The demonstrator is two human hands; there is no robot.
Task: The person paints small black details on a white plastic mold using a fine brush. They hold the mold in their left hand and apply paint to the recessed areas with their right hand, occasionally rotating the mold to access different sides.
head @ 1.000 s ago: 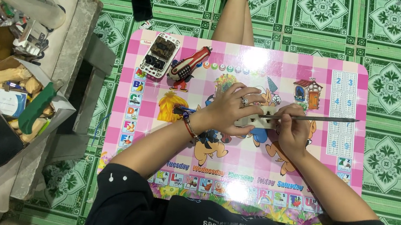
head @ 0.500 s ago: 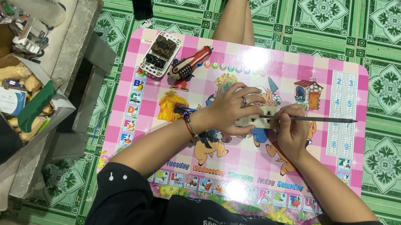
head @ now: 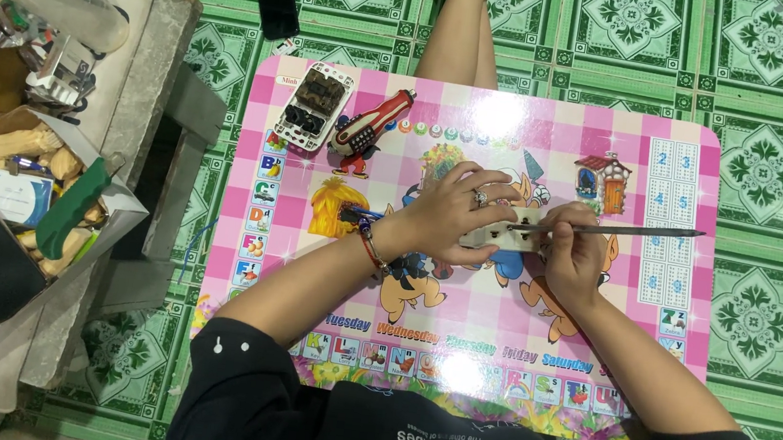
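Both hands work mid-desk, the left hand (head: pixel 455 219) gripping a white socket part (head: pixel 506 235) and the right hand (head: pixel 572 255) holding a thin metal screwdriver (head: pixel 641 232), which could slip and jab a finger

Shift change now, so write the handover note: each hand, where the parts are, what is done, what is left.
Left hand: clamped over a small white socket part, pressing it to the pink table.
Right hand: gripping a thin metal tool, its working end at the part, its long end pointing right.
Set aside at the table's far left: an opened socket plate and a red-handled tool.
Done: cannot tell from this view.
Left: the part is not yet set down or joined to the plate.
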